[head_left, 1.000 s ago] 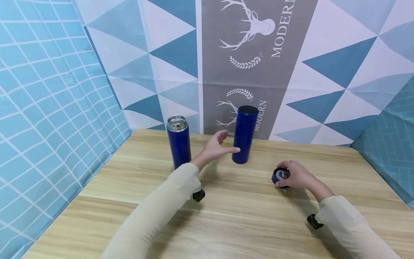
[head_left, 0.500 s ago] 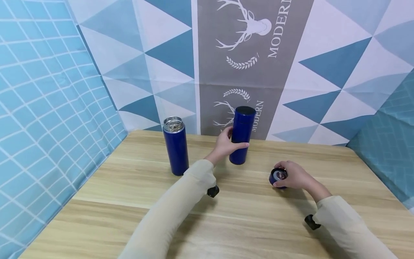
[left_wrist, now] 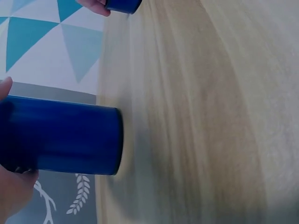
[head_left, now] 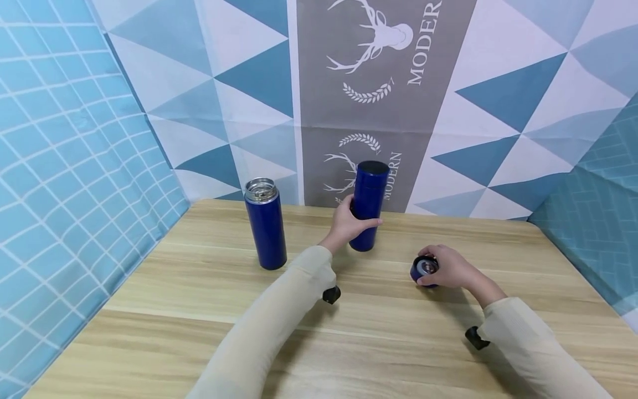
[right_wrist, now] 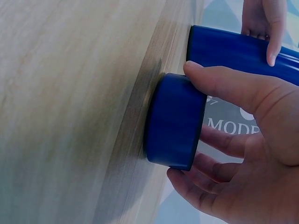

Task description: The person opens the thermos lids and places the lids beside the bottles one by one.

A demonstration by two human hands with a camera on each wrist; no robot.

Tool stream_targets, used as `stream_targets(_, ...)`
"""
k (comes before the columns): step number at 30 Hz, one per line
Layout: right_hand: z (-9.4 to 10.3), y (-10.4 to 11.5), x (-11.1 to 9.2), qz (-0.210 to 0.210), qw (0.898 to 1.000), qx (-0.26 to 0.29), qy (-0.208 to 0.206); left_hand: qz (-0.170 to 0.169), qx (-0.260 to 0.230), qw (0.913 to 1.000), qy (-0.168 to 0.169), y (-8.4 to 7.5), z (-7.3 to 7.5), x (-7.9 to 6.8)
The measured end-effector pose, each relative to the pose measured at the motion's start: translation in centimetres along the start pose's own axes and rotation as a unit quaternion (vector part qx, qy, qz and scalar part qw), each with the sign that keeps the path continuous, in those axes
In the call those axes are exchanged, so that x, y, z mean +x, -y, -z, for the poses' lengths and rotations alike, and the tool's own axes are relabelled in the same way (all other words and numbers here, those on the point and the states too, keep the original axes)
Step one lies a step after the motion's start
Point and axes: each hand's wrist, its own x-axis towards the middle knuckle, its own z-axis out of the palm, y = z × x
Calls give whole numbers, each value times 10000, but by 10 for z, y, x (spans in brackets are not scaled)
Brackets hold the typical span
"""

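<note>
Around the middle of a capped blue thermos flask point(head_left: 370, 191), my left hand point(head_left: 346, 224) has its thumb in front and its fingers behind, partly hidden. The flask is upright at the table's back, its black-topped cap on. My right hand point(head_left: 451, 269) pinches the rim of a short blue thermos lid point(head_left: 426, 267), which sits on the wood with its hollow side up. In the right wrist view, thumb and fingertips hold opposite sides of that lid point(right_wrist: 173, 121). Left of both hands stands a second blue thermos point(head_left: 267, 233), uncapped, its steel neck showing.
The wooden table point(head_left: 389, 338) runs up to a patterned cloth backdrop point(head_left: 259, 72) just behind the flasks. Blue tile-print cloth point(head_left: 60, 166) borders the left side, and a teal cloth point(head_left: 588, 205) the right. Each sleeve carries a small black wrist device point(head_left: 331, 295).
My left hand has moved right and gripped the capped thermos flask, from a spread pose beside it. The right hand stays on the lid. The head view has shifted slightly.
</note>
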Motion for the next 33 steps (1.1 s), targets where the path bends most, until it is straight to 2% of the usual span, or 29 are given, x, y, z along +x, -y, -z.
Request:
stream_targets(8, 1, 2, 2, 42, 10000, 51, -4, 81, -54, 9996, -252, 6, -4, 1)
stream_targets(17, 0, 1, 1, 6, 10000, 100, 0, 51, 195, 9991, -366, 4, -4, 2)
stream_targets(26, 0, 2, -1, -8, 9999, 114, 45, 142, 247, 9993, -227, -4, 3, -7)
stream_targets(33, 2, 2, -2, -45, 9999, 149, 65, -81, 317, 9994, 74, -11, 11, -18)
